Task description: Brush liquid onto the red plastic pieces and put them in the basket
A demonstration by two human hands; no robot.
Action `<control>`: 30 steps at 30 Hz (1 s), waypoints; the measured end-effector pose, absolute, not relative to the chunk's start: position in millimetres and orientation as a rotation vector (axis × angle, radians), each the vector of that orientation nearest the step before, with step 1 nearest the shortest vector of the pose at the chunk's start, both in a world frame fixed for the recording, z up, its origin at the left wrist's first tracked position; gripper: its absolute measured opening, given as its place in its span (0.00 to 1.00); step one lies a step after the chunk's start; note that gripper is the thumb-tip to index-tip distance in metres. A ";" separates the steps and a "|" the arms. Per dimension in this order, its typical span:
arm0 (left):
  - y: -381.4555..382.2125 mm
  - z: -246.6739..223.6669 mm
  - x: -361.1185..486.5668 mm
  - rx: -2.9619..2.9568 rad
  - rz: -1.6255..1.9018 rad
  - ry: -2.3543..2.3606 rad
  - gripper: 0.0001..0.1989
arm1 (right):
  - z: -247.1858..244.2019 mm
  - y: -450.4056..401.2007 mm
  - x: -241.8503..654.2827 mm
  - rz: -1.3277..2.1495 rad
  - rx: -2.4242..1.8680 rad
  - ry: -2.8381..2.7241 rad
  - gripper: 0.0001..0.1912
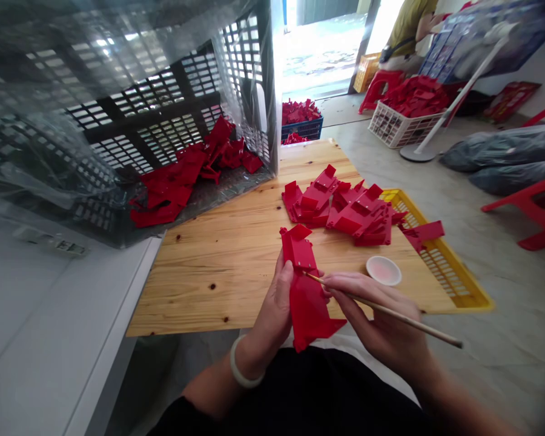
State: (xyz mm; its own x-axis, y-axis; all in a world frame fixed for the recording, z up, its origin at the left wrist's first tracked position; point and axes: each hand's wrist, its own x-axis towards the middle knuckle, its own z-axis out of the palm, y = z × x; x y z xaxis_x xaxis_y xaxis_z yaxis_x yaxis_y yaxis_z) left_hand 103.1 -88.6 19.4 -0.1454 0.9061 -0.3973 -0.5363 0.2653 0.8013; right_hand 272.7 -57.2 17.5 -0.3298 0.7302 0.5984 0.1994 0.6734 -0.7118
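Red part, long axis fore-and-aft, left hand clamped around it, right hand pinching brush (tip pointing left)

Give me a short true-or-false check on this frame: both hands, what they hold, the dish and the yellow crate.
1. The left hand holds a red part. True.
2. The right hand grips a screwdriver. False: the right hand holds a thin brush.
3. A small white dish sits on the wooden table. True.
4. The pale bangle is on the right wrist. False: the pale bangle is on the left wrist.
5. The yellow crate is at the table's right side. True.
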 end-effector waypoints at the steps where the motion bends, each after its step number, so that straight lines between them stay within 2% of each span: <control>1: -88.6 21.1 103.2 0.407 1.319 1.128 0.35 | 17.1 -57.1 272.9 0.648 -0.738 -1.863 0.17; 3: -88.6 24.9 103.0 0.367 1.292 1.130 0.35 | 16.4 -57.1 273.9 0.646 -0.759 -1.852 0.17; 7: -87.6 30.7 101.8 0.329 1.326 1.203 0.24 | 14.5 -57.0 275.8 0.678 -0.727 -1.868 0.17; 9: -87.0 31.4 101.5 0.307 1.333 1.222 0.22 | 13.9 -56.3 275.9 0.678 -0.720 -1.871 0.16; 14: -88.2 32.6 104.4 0.297 1.254 1.161 0.26 | 13.8 -53.8 275.3 0.656 -0.732 -1.850 0.15; 19: -79.9 23.4 95.9 0.400 1.207 1.128 0.38 | 3.2 -48.2 288.0 0.563 -0.798 -1.772 0.14; 21: -55.7 13.8 87.2 0.515 1.217 1.117 0.37 | -3.2 -45.4 297.6 0.521 -0.870 -1.671 0.13; 25: 36.3 1.3 81.8 0.789 1.203 1.114 0.28 | -10.4 -47.4 317.1 0.437 -0.950 -1.445 0.11; 30: 142.8 -4.5 95.0 0.982 1.122 1.140 0.17 | -18.7 -51.2 339.0 0.502 -1.028 -1.457 0.10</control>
State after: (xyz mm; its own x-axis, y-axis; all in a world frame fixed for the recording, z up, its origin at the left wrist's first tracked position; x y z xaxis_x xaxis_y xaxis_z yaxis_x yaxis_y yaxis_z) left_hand 95.0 142.8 -4.5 0.0553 0.9835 -0.1721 -0.1562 0.1787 0.9714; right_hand 339.0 -51.2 -18.7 0.1155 0.8181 0.5634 0.2971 0.5128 -0.8055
